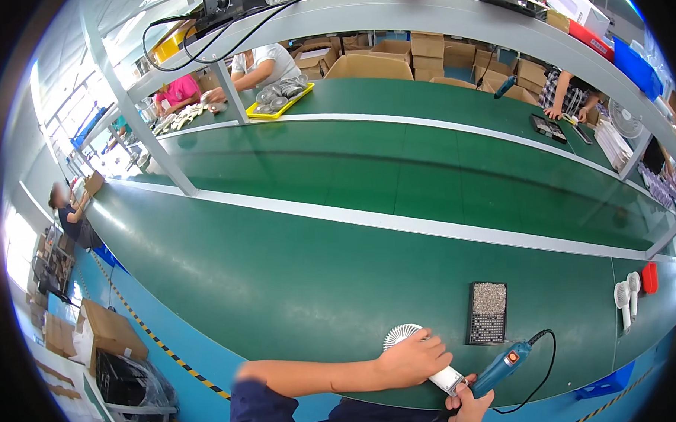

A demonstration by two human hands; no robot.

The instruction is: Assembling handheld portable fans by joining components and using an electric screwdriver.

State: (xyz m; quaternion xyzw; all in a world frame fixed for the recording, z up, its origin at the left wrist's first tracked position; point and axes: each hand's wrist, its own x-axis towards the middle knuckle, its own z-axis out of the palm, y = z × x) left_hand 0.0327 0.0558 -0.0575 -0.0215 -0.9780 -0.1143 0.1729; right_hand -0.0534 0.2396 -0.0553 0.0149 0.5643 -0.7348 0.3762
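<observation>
The green worktop [296, 279] lies bare across its whole left and middle stretch, so a hand could sweep there freely from the near edge to the white dividing strip [398, 222]. At the near right, room is tighter: the left hand [414, 357] covers the white handheld fan [421, 353], the right hand [470, 409] grips the blue electric screwdriver [500, 367], and its black cable [546, 364] loops to the right. Just beyond stands a black screw tray [487, 312]. Further right lie two more white fans [628, 297] and a red box [650, 277].
</observation>
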